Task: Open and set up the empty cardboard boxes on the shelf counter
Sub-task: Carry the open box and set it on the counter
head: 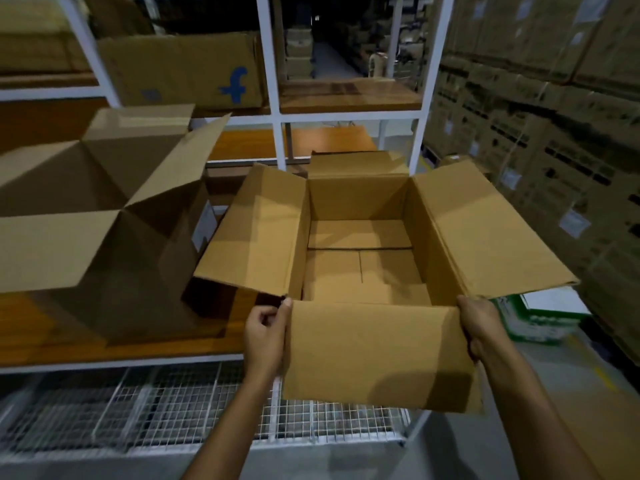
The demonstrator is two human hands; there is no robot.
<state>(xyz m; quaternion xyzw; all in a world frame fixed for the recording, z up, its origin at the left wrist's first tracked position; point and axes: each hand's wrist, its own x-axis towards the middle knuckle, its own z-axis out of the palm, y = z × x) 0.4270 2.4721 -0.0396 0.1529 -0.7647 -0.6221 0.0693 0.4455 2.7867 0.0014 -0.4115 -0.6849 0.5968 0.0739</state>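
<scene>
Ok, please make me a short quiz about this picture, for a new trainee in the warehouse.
1. True or false: the held box has goods inside.
2. Which part of it do the left hand and the right hand grip? A) far flap B) near flap C) bottom
3. Fill in: the shelf box higher up bears a blue letter ___.
Key: 1 false, it is empty; 2 B; 3 f.

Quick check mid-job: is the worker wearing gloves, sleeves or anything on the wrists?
No gloves: the left hand and right hand are bare. The left forearm and right forearm are bare down to the frame edge, with no sleeve or cuff in view. No watch, band or ring shows.
</scene>
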